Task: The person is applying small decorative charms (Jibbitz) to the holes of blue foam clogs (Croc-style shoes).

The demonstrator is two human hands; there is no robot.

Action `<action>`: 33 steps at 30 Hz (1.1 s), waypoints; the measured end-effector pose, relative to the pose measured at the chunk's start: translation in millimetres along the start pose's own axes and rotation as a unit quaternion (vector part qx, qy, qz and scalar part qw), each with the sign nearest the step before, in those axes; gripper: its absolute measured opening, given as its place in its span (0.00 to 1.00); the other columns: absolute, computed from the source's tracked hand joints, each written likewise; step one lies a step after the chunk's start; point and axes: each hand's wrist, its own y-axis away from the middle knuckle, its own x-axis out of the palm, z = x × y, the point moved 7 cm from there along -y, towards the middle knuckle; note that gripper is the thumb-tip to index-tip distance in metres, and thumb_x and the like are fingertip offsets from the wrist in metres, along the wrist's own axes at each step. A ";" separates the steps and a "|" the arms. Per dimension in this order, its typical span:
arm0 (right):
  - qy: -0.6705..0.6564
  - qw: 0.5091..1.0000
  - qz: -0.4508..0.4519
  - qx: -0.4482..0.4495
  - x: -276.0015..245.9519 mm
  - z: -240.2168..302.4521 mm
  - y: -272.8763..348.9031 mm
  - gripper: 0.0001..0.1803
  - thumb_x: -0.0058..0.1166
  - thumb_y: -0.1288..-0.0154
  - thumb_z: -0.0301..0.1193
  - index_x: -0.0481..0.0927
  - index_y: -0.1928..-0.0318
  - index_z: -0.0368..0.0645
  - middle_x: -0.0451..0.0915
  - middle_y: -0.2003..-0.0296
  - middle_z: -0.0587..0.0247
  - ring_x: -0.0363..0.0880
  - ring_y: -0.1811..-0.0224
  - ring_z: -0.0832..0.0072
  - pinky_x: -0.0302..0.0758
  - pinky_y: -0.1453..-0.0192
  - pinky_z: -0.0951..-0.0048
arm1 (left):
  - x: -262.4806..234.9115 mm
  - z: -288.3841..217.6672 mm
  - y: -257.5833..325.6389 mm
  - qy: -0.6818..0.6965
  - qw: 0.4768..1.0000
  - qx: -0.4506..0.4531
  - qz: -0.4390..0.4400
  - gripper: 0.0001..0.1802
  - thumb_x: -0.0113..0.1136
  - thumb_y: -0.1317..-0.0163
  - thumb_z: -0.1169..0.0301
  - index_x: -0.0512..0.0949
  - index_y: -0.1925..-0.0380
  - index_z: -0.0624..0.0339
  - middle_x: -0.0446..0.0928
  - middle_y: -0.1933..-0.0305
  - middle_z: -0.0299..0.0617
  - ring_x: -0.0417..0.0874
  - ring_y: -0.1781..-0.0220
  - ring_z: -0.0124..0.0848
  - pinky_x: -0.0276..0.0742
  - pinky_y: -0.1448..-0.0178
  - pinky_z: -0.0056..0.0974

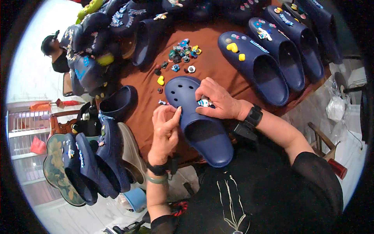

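Note:
A navy clog (210,144) lies before me on the brown cloth, its toe pointing away and several round holes showing in its upper. My right hand (221,100) is closed at the right side of the upper, thumb and fingers around a small white-and-blue figure charm (205,102). Against the clog's left edge, my left hand (164,130) has its thumb and forefinger pinched together; what they grip, if anything, is hidden. Just beyond those fingertips shows a small charm (162,102). A yellow heart charm (160,80) rests left of the clog's toe.
A pile of mixed charms (185,51) sits beyond the clog on the brown cloth (218,72). Decorated navy clogs (269,78) line the right side. More clogs (83,72) are heaped at far left, others (111,156) stand near left on a stool. Another person (58,54) appears farther off.

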 end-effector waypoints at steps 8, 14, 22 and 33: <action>-0.030 0.999 0.012 0.032 -0.6 -0.1 -0.9 0.16 0.59 0.42 0.41 0.71 0.65 0.44 0.67 0.68 0.60 0.66 0.63 0.62 0.64 0.57 0.65 | 22.2 28.9 37.8 0.479 0.826 -0.254 -0.157 0.22 0.46 0.38 0.81 0.76 0.44 0.60 0.69 0.45 0.36 0.73 0.51 0.26 0.65 0.42 0.30; -0.032 0.998 0.023 0.043 1.1 0.2 -1.3 0.16 0.60 0.43 0.40 0.71 0.65 0.44 0.67 0.69 0.60 0.66 0.64 0.63 0.64 0.57 0.66 | 51.9 49.2 37.9 0.714 0.569 -0.391 -0.115 0.11 0.57 0.36 0.71 0.77 0.53 0.58 0.78 0.59 0.33 0.77 0.57 0.25 0.72 0.52 0.32; -0.017 1.000 0.008 0.020 -1.2 1.5 -0.9 0.15 0.60 0.44 0.39 0.70 0.66 0.44 0.67 0.69 0.59 0.66 0.64 0.61 0.64 0.57 0.65 | 46.9 46.7 14.4 0.658 0.618 -0.429 -0.030 0.16 0.60 0.38 0.69 0.71 0.51 0.58 0.76 0.65 0.33 0.77 0.69 0.22 0.73 0.70 0.26; -0.009 0.999 0.003 0.035 -2.2 0.1 -3.7 0.14 0.60 0.46 0.36 0.71 0.67 0.43 0.68 0.70 0.58 0.67 0.65 0.60 0.65 0.60 0.63 | 44.4 49.5 12.4 0.698 0.595 -0.396 -0.030 0.08 0.64 0.41 0.73 0.73 0.66 0.55 0.71 0.73 0.28 0.74 0.73 0.22 0.71 0.66 0.26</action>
